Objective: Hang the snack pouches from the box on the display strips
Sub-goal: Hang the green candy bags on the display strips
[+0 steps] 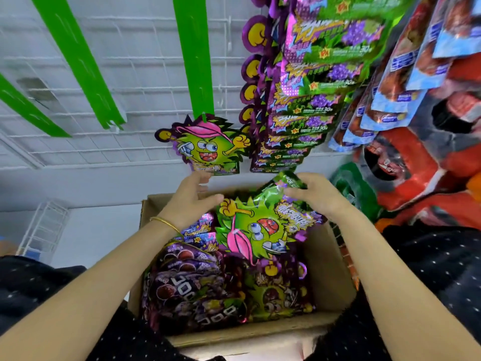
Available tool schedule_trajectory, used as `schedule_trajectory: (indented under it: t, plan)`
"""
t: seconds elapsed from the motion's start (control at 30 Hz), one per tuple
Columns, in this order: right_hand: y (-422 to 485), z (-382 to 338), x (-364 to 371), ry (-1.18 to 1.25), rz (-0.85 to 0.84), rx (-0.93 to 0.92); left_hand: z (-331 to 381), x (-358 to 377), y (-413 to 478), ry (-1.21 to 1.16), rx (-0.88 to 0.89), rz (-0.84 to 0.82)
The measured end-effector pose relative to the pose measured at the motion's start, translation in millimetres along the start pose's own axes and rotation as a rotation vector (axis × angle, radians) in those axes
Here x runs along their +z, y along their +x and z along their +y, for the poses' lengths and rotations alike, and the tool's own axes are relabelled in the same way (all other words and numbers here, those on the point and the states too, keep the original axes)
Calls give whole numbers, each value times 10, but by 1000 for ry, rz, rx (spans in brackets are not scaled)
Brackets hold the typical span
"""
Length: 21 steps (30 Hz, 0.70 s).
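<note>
A cardboard box [328, 272] sits between my forearms, filled with purple and green snack pouches [187, 293]. My right hand [312, 196] grips the bottom end of a green monster-shaped pouch [260, 227], held upside down over the box. My left hand [190, 201] hovers just left of that pouch with fingers relaxed, holding nothing. One monster pouch [205, 145] hangs at the lower end of the middle green display strip [191, 56]. Two more green strips [78, 61] hang bare to the left.
A white wire grid wall [145, 82] backs the strips. A strip full of the same purple-green pouches [307, 82] hangs at right, with blue [406, 82] and red snack bags [416, 173] beyond. A white wire rack [43, 227] stands low left.
</note>
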State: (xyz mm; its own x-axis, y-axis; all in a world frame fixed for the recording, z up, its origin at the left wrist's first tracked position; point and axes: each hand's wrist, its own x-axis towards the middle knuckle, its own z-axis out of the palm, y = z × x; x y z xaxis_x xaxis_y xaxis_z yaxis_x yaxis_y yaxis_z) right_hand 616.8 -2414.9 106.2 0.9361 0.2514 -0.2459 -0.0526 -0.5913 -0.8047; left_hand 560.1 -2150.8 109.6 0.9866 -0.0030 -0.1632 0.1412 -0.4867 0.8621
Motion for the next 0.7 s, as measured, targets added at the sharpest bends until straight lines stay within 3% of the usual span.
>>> schedule_trajectory:
  t: [0.17, 0.27, 0.37, 0.43, 0.53, 0.63, 0.7]
  plan:
    - [-76, -116, 86, 632, 137, 121, 50, -13, 39, -114, -49, 31]
    - [-38, -61, 232, 804, 133, 268, -26, -127, 96, -203, -107, 153]
    - [-33, -70, 344, 886, 175, 320, 3, -257, 110, -317, -97, 158]
    - [-63, -170, 382, 635, 289, 256, 103, -351, 105, -281, -4, 249]
    - [-107, -443, 364, -58, 558, -42, 332, -536, 104, -74, 203, 326]
    - [-121, -991, 324, -184, 647, -525, 640, -687, 85, 321, 401, 408]
    - [4, -1314, 347, -370, 609, -689, 799, -739, 128, 529, 482, 445]
